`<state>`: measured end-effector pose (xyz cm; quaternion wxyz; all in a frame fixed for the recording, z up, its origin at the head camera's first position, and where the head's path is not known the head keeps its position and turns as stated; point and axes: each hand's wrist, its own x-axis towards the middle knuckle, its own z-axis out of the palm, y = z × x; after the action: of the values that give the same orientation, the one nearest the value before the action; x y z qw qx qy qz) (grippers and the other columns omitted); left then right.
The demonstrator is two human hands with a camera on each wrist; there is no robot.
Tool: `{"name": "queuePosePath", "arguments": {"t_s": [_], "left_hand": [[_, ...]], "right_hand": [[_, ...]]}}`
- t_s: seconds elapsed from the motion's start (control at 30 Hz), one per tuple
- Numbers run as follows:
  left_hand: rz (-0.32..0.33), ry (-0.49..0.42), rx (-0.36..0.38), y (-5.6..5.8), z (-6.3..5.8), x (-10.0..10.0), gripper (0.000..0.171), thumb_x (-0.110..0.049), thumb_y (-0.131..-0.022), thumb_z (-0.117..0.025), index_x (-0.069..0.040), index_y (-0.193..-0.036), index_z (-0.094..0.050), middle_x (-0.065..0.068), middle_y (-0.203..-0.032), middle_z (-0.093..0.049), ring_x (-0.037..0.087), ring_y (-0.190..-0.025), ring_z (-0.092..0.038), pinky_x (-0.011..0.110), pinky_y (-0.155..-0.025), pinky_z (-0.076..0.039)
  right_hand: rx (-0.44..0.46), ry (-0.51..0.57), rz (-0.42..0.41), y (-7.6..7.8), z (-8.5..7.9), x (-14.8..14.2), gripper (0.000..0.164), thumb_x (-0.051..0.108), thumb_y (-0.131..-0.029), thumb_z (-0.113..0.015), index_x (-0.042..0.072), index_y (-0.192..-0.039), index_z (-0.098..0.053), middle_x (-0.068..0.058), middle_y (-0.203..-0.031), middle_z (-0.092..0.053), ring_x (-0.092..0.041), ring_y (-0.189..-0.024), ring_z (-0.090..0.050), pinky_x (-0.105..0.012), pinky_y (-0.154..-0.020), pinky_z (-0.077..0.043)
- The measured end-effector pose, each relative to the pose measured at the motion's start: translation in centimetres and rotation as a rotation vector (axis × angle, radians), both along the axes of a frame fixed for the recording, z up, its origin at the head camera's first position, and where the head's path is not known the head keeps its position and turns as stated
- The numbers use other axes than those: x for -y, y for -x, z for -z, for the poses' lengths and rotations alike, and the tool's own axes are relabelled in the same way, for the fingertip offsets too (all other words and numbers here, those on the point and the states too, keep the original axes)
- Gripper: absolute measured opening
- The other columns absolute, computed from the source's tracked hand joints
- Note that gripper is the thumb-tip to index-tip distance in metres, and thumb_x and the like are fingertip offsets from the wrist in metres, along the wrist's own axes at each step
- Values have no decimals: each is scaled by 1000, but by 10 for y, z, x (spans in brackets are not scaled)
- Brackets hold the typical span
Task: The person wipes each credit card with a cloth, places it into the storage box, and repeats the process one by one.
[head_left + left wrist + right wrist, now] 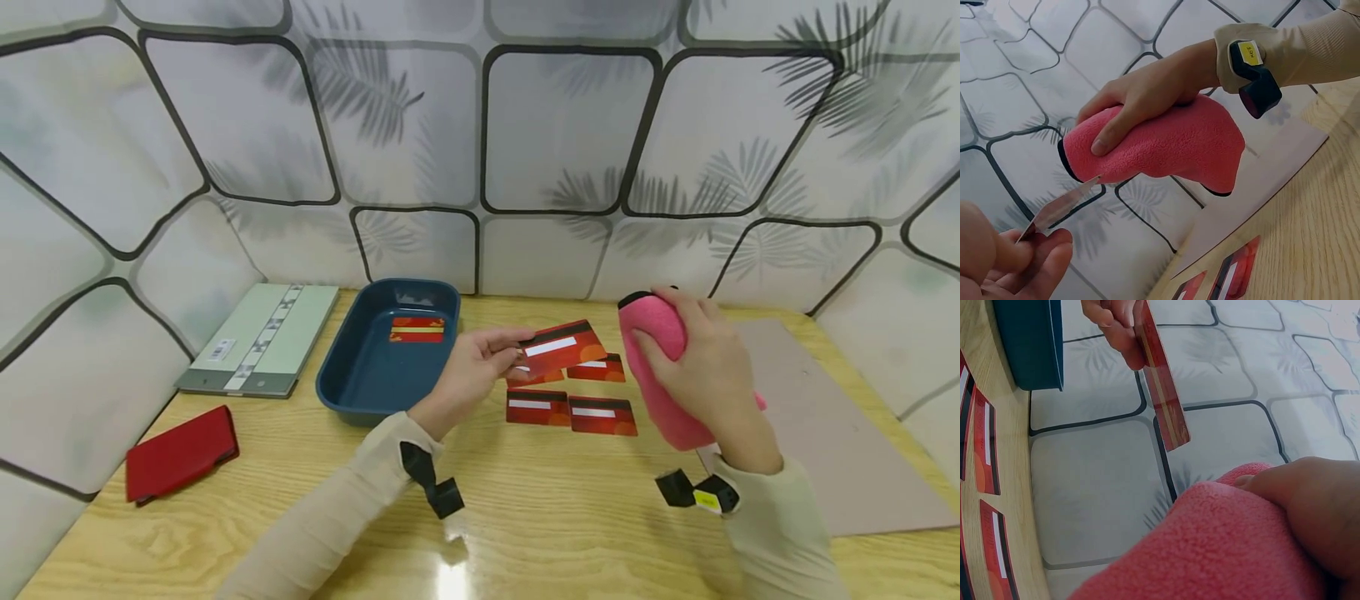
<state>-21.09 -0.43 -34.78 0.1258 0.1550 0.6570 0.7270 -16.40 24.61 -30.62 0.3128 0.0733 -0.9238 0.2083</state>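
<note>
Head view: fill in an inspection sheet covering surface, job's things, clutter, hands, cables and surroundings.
Surface: wooden table, grain showing.
Job's things: held card, raised; four cards on the table; striped card in blue tray; pink cloth, lifted.
Clutter: notebook and red case, left; grey board, right.
Hands: left hand pinches the held card with its fingers; right hand grips the cloth.
Cables: nothing seen.
Surroundings: patterned walls behind and at both sides.

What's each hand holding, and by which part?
Left hand: a red card, pinched at one short end. Right hand: a pink cloth, gripped over its top, toward one end.
</note>
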Motion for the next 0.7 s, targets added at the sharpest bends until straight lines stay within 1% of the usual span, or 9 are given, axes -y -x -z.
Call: {"name": "queuePosePath", "arguments": {"t_s": [0.07,0.13,0.2,0.27,0.37,0.47,0.57,0.63,0.7], "left_hand": [[-8,26,-3,0,0,0,36,8,-93,-54,0,-128,-60,19,-113,-68,11,-77,-68,35,-86,-58],[-23,46,5,0,0,0,38,8,-90,-59,-2,-127,-62,19,-114,-68,12,-79,-70,35,-87,-58],[-23,36,14,0,1,-1,36,7,-90,-60,-1,-125,-63,20,-113,-69,17,-83,-71,36,-87,-58],[-11,15,21,1,1,-2,32,5,-91,-60,0,-123,-63,24,-112,-67,19,-84,-72,40,-87,-58],[24,-16,21,1,1,-2,23,-1,-95,-57,3,-117,-62,26,-111,-67,18,-81,-72,41,-84,-58],[57,-30,32,1,1,-2,11,-8,-99,-52,0,-103,-58,25,-107,-68,13,-72,-71,33,-75,-60],[101,-25,33,1,2,-2,14,-13,-103,-45,-4,-92,-48,24,-100,-71,13,-65,-70,28,-66,-60],[135,-16,24,2,2,-1,18,-16,-104,-41,-4,-92,-45,25,-97,-71,14,-63,-70,29,-64,-60],[158,-7,25,2,1,0,20,-19,-105,-40,-4,-93,-43,24,-98,-71,15,-64,-71,31,-66,-60]], "right_hand": [[4,0,7,0,1,0,51,16,-83,-70,9,-130,-52,-25,-109,-57,-44,-87,-55,-62,-67,-50],[8,-4,12,0,1,-1,51,17,-83,-70,10,-131,-51,-25,-110,-56,-44,-88,-55,-63,-68,-50],[10,-6,16,-1,1,-1,51,17,-83,-70,10,-131,-51,-25,-110,-56,-45,-88,-55,-63,-68,-49],[11,-7,18,-1,1,-2,51,17,-83,-70,10,-131,-51,-25,-109,-56,-44,-87,-55,-63,-68,-49],[7,-4,12,0,1,-1,51,17,-84,-70,11,-131,-51,-25,-108,-57,-43,-87,-55,-62,-67,-49],[9,-3,5,1,1,-1,51,17,-84,-70,11,-131,-51,-25,-108,-57,-43,-87,-55,-61,-67,-49],[14,-5,7,1,1,0,51,17,-84,-70,11,-131,-51,-25,-107,-56,-43,-87,-55,-61,-67,-50],[11,-5,10,1,1,0,51,16,-84,-70,10,-130,-51,-25,-108,-57,-43,-87,-55,-61,-68,-50],[4,-5,9,0,1,1,51,16,-83,-71,10,-130,-52,-25,-108,-57,-43,-88,-55,-61,-68,-50]]}}
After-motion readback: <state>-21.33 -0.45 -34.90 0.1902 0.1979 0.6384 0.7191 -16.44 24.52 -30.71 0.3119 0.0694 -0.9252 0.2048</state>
